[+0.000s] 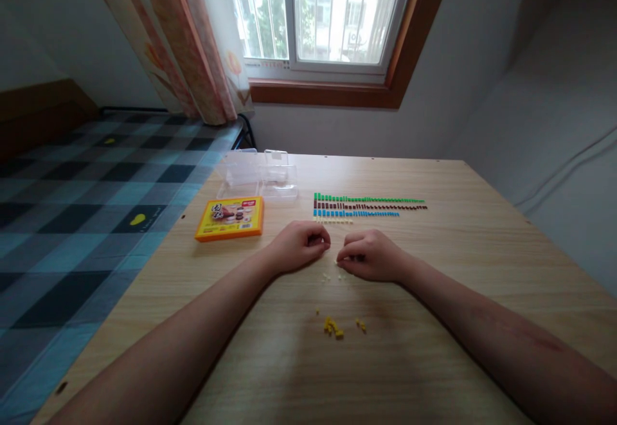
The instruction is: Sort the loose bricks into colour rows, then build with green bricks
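Note:
My right hand [369, 254] is closed in a pinch on a tiny cream block [336, 262], just above the tabletop. To its left my left hand [303, 245] rests on the table with curled fingers; whether it holds anything small is hidden. Beyond the hands, small blocks lie in straight rows: a green row [319, 197], a brown row [322, 206], a blue row [320, 213] and a short cream row [332, 222] nearest me. A few loose cream blocks [326, 278] lie just below the hands. Closer to me is a small pile of yellow blocks [332, 327].
An orange-yellow box [230, 218] lies flat on the wooden table [434, 341] at left. Behind it stand open clear plastic cases [241, 171]. A bed with a checked cover [96, 219] adjoins the table's left side. A window [337, 20] is ahead.

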Motion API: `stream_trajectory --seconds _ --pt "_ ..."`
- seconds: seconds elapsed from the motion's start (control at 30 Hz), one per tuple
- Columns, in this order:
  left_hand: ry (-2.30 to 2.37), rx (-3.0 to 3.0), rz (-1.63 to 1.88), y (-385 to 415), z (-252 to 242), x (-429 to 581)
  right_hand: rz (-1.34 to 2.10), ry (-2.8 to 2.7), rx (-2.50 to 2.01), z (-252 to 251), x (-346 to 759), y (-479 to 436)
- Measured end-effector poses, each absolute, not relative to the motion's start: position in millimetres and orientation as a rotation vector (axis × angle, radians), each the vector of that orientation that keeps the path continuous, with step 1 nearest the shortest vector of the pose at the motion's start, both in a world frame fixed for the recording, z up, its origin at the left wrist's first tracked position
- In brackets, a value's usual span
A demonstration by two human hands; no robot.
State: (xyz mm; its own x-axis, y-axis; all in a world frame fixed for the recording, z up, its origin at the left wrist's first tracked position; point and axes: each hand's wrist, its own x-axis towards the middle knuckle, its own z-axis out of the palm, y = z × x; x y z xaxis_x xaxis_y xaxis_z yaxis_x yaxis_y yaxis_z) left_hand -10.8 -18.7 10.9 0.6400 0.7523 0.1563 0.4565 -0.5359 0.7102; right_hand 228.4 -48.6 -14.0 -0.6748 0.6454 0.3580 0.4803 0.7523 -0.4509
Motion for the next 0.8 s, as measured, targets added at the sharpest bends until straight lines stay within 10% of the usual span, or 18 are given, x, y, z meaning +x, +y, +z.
stream_trajectory --seconds 0.8 --pt "0.94 2.29 0.578 -18 8 -11 0.106 -2.138 -1.46 -26 260 -9"
